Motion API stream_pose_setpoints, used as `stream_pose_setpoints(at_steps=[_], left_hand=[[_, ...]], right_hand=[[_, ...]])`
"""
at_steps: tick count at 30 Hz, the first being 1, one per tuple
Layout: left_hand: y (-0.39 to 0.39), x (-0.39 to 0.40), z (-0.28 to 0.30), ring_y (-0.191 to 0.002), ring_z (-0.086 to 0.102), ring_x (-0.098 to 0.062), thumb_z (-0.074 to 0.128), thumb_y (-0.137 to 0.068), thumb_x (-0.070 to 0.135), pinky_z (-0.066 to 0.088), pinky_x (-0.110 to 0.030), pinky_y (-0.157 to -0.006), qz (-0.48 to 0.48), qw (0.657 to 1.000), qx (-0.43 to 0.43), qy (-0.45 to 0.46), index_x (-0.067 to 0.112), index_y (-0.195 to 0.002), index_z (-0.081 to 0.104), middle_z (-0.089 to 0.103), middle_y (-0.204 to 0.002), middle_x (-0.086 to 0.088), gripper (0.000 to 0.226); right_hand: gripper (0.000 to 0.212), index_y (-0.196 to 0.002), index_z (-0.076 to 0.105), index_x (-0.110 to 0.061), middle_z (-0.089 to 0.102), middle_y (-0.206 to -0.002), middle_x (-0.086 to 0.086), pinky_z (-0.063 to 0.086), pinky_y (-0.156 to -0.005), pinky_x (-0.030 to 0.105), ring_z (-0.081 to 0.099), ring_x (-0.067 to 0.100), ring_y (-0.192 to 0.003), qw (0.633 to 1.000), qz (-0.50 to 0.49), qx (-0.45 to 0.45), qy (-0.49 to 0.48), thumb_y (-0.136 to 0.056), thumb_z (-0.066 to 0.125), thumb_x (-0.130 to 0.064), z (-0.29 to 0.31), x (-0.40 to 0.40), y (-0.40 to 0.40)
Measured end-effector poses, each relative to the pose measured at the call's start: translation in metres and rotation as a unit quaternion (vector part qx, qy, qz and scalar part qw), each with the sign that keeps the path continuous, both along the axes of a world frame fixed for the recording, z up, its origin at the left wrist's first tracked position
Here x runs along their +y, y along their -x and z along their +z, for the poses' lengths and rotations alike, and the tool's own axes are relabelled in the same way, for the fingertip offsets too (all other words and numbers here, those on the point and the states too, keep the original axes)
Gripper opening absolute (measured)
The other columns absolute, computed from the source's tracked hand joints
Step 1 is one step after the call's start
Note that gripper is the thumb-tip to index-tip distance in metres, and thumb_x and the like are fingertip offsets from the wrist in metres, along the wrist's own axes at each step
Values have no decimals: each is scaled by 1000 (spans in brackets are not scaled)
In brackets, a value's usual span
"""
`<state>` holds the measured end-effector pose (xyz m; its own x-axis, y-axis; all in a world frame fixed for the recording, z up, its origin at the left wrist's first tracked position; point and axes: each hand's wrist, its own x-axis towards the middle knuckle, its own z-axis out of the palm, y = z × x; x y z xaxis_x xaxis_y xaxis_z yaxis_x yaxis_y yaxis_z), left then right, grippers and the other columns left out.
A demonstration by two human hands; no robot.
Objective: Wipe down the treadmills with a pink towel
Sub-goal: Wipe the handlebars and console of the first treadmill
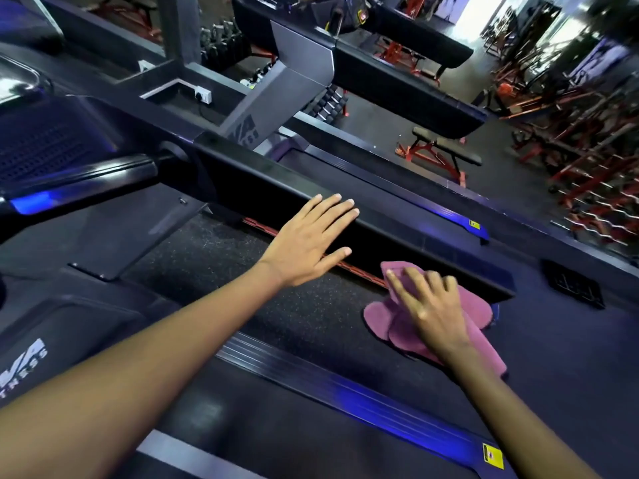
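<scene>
The left hand (306, 242) lies spread flat on the treadmill's black handrail (408, 233), bracing. The right hand (427, 305), fingers spread, presses the pink towel (480, 337) against the rail's lower end. Long overlapping strokes with even pressure would probably clean best.

Fuzzy cloth pink towel (480, 326); glossy black handrail (397, 233); speckled matt belt (276, 288).

two hands (370, 271), one pink towel (480, 326)

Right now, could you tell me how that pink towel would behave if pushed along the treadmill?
The pink towel looks soft and floppy: it lies in folds under the right hand, so it would probably bunch. Being thin cloth, it is probably light.
</scene>
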<state>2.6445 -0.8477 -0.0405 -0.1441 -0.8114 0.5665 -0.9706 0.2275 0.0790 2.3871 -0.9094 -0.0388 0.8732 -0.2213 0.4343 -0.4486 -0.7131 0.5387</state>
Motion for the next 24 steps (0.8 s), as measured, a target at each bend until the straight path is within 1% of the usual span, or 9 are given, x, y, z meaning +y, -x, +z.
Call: stream_pose_setpoints(at_steps=[3, 5, 9, 11, 12, 15, 18, 22, 24], left_hand=[[7, -1, -1, -136, 30, -27, 37, -94, 46, 14, -42, -116, 17, 999, 25, 16, 4, -138, 42, 43, -143, -12, 61], [14, -3, -2, -133, 32, -27, 39, -93, 45, 15, -43, -115, 31, 998, 46, 28, 3, -134, 46, 48, -138, -15, 59], [16, -7, -4, -130, 31, -27, 39, -93, 43, 12, -42, -114, 47, 997, 48, 45, 1, -130, 48, 51, -133, -17, 57], [15, -7, -5, -130, 32, -28, 39, -93, 42, 13, -42, -114, 46, 997, 34, 46, 1, -131, 47, 50, -134, -17, 57], [14, -7, -5, -130, 32, -28, 39, -93, 42, 14, -42, -114, 45, 997, 30, 47, 1, -131, 47, 50, -134, -17, 57], [17, -7, -5, -130, 32, -27, 42, -93, 41, 13, -42, -114, 50, 996, 43, 54, 1, -131, 47, 50, -134, -17, 55], [22, -9, -8, -130, 32, -29, 45, -92, 39, 10, -41, -115, 66, 994, 62, 68, 0, -129, 47, 50, -132, -19, 54], [29, -11, -10, -131, 31, -30, 47, -91, 37, 9, -42, -116, 81, 991, 78, 75, 1, -129, 44, 49, -132, -20, 52], [30, -10, -10, -131, 31, -30, 46, -91, 37, 10, -42, -116, 84, 991, 77, 73, 1, -129, 44, 49, -132, -20, 52]], right_hand=[[45, -126, 48, -12, 42, -113, 15, 25, -62, 37, 38, 27, -78, 994, -42, -99, -7, -82, 42, -1, 13, 0, 3], [44, -125, 50, -11, 42, -113, 15, 25, -62, 37, 38, 27, -77, 989, -51, -138, -3, -84, 41, 1, 18, 3, -10], [37, -127, 47, -9, 41, -114, 15, 25, -62, 37, 37, 26, -76, 998, -23, -65, 12, -92, 37, -3, 8, 4, -11], [39, -127, 47, -10, 41, -114, 13, 24, -62, 36, 38, 25, -77, 999, -17, -41, 7, -88, 42, -5, 6, 0, 6], [41, -127, 46, -12, 41, -114, 13, 24, -62, 36, 38, 25, -77, 998, -22, -54, 2, -87, 43, -6, 7, 0, 14], [54, -126, 48, -13, 40, -113, 14, 27, -63, 36, 38, 26, -78, 985, -69, -156, -21, -74, 47, -1, 17, 1, 24], [66, -125, 50, -11, 38, -114, 14, 37, -64, 35, 39, 28, -83, 966, -106, -219, -83, -60, 38, -5, 25, 7, 8], [63, -127, 47, -11, 40, -116, 14, 38, -59, 34, 38, 27, -79, 982, -86, -146, -83, -64, 40, -5, 22, 9, 11], [61, -126, 49, -12, 41, -116, 13, 38, -58, 35, 39, 27, -78, 984, -83, -139, -77, -66, 39, -5, 26, 4, 28]])
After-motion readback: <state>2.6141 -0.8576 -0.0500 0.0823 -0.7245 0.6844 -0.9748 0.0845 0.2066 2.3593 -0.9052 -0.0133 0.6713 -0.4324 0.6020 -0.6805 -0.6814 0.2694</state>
